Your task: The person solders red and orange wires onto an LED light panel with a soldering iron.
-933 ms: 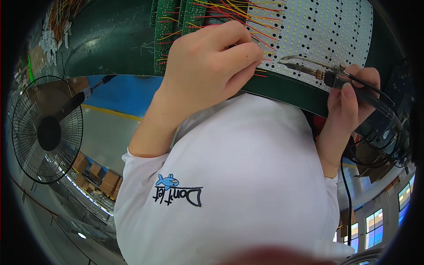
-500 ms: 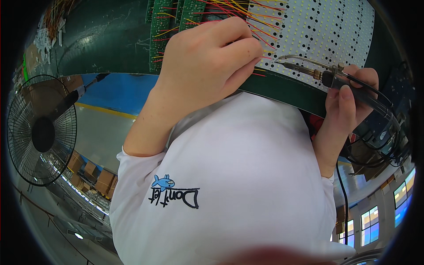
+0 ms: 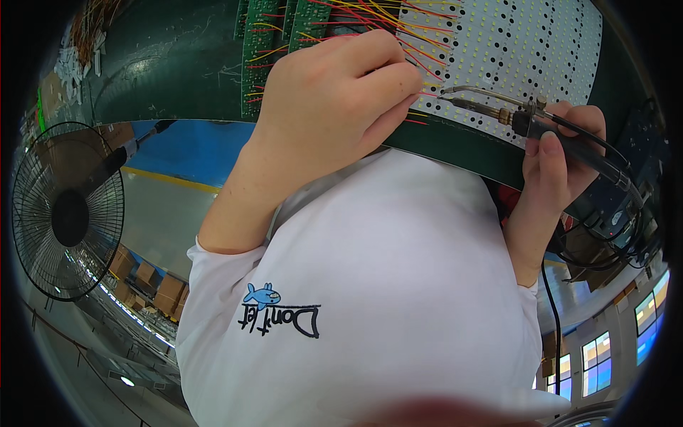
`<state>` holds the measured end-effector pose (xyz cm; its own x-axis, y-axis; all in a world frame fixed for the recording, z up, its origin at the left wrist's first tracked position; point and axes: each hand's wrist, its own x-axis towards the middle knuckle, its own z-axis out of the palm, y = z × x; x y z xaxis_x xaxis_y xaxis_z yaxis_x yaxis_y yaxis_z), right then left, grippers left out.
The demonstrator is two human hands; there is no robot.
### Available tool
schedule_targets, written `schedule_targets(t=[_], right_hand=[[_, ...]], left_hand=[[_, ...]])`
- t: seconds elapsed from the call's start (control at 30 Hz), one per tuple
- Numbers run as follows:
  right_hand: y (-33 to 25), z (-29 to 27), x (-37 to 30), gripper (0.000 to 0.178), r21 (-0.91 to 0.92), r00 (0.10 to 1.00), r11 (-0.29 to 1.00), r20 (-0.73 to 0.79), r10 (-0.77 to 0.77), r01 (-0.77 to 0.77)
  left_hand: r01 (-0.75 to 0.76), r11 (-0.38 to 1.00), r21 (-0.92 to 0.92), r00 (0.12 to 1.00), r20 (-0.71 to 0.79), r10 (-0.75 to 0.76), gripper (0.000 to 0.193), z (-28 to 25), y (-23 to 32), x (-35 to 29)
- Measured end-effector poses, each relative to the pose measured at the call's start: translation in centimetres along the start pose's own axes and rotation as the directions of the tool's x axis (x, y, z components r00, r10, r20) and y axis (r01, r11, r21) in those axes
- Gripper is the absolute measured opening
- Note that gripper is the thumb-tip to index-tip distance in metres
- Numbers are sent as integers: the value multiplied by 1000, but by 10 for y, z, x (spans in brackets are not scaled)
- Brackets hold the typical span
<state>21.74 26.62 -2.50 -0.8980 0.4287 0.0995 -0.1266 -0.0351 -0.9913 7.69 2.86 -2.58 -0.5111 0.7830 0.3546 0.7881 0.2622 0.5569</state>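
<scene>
Upper centre: left hand pinches a thin red wire, end poking past the fingertips; I judge it light, limp, best held close behind that end. Right of it, right hand grips a black-handled metal soldering iron; stiff, handle-hold only. Around: narrow green circuit boards, white dotted flat panel. Left hand blocks my view of the wire's length.

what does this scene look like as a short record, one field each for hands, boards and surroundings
left hand: pinching a red wire
right hand: holding a soldering iron, tip close to the wire's end
boards: dotted white panel; green circuit boards farther left
surroundings: black fan, lower left
</scene>
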Motion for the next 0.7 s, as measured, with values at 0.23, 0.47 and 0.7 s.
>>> schedule_targets(t=[0.23,0.47,0.7], right_hand=[[6,-5,1,30,172,998,983,11,-61,58],[9,-13,4,28,333,998,941,-24,-53,58],[9,-19,2,28,355,996,933,39,-81,62]], left_hand=[[10,1000,1,1000,10,-10,16,-1,1,0],[17,1000,-12,999,28,-16,16,-4,5,3],[-6,1000,23,999,31,6,21,-19,16,0]])
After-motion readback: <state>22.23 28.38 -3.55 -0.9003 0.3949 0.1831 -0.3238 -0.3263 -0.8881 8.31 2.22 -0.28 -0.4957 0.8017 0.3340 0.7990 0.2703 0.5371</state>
